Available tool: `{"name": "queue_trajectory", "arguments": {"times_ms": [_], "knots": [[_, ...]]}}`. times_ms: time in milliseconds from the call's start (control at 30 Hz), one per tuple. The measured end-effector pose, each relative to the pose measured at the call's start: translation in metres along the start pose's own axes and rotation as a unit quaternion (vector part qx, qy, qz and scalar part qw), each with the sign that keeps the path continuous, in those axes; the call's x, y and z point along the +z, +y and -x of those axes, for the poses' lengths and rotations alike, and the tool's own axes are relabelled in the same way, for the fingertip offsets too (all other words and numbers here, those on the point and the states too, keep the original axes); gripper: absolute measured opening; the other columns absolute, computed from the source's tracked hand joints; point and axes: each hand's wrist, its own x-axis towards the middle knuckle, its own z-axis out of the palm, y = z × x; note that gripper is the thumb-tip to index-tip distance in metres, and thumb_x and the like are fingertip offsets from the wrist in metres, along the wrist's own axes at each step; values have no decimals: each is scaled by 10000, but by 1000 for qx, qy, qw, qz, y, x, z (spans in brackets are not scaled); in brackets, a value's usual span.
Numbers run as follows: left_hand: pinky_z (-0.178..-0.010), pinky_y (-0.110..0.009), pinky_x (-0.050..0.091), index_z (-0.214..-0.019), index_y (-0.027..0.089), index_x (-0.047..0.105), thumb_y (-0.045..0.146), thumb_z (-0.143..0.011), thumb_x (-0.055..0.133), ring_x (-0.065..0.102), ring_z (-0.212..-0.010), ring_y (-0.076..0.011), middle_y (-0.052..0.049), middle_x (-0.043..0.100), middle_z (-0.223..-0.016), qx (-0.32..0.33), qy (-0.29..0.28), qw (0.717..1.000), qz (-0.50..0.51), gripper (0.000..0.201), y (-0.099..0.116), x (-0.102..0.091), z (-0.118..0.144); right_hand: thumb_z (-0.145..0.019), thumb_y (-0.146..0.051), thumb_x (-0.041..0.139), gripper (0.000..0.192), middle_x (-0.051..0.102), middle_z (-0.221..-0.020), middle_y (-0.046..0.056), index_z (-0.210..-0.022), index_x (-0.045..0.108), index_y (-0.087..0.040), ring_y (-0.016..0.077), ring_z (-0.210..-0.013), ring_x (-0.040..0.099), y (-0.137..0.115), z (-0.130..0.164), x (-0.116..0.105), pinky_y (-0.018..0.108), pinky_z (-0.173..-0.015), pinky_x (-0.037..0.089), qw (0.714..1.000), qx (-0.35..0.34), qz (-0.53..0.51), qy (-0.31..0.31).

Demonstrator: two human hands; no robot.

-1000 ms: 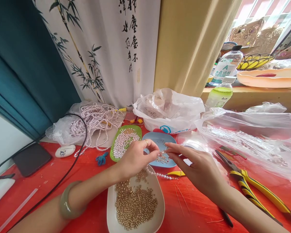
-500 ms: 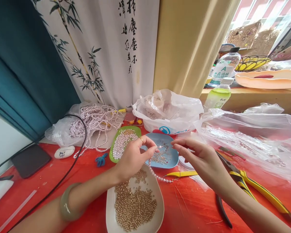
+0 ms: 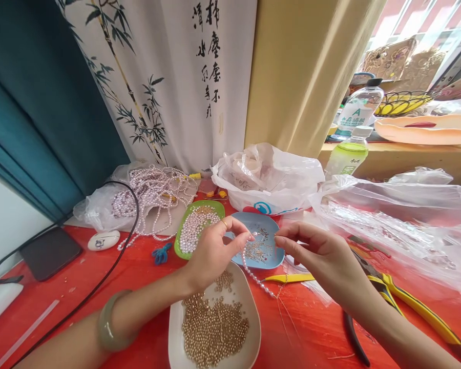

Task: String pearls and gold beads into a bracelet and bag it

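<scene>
My left hand (image 3: 218, 246), a ring on one finger, is closed in a pinch on the end of a pearl bead strand (image 3: 255, 274). The strand hangs from the fingertips in a curve to the right, and thin thread tails (image 3: 286, 315) trail from its lower end over the table. To the right, my right hand (image 3: 315, 251) is also pinched closed; whatever lies between its fingertips is too fine to make out. Just behind the fingertips is a blue tray (image 3: 271, 260) with small metal pins and findings. A green tray (image 3: 182, 251) of pearl beads sits behind my left hand.
A white tray (image 3: 253, 338) of gold beads stands in front. Yellow tweezers (image 3: 292, 278) and yellow-handled pliers (image 3: 418, 307) lie right. Bead strands (image 3: 146, 189) are heaped back left, near a black cable (image 3: 136, 215). Plastic bags (image 3: 269, 174) line the back; bottles (image 3: 348, 154) stand beyond.
My right hand has shifted slightly right and down, its fingers drawn closer together. The strand hangs a little more steeply from my left hand, which stays nearly in place.
</scene>
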Motion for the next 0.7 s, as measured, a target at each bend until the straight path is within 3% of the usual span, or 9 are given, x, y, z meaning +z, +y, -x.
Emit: {"name": "queue_trajectory", "arguments": {"times_ms": [133, 333, 533, 700], "knots": [[-601, -245, 437, -776, 166, 551, 313, -803, 505, 552, -629, -120, -31, 623, -786, -6, 0, 1000, -2, 157, 0, 0, 0, -773, -314, 545, 155, 586, -626, 7, -697, 595, -188, 136, -578, 529, 2, 2, 2, 245, -507, 418, 998, -27, 47, 37], [-588, -233, 433, -780, 166, 556, 310, -799, 517, 543, -626, -113, -23, 618, -782, -7, 8, 1000, 3, 151, 0, 2, 0, -777, -313, 542, 162, 619, -640, 13, -717, 634, -192, 135, -565, 528, 0, 3, 4, 234, -488, 417, 999, -21, 41, -7], [-576, -219, 437, -778, 165, 561, 297, -806, 513, 549, -622, -103, -16, 625, -780, -4, 19, 1000, 24, 143, -2, 3, 2, -763, -346, 538, 185, 560, -611, -4, -707, 600, -181, 116, -544, 494, -1, 2, 3, 221, -487, 412, 999, 23, -2, 27], [-581, -222, 442, -774, 166, 592, 310, -785, 551, 553, -633, -106, -9, 623, -752, 2, 10, 1000, 14, 151, -4, 4, 5, -747, -310, 556, 153, 576, -598, -5, -717, 633, -181, 110, -522, 481, -3, 4, 5, 218, -464, 391, 1000, 25, -18, -7]]}}
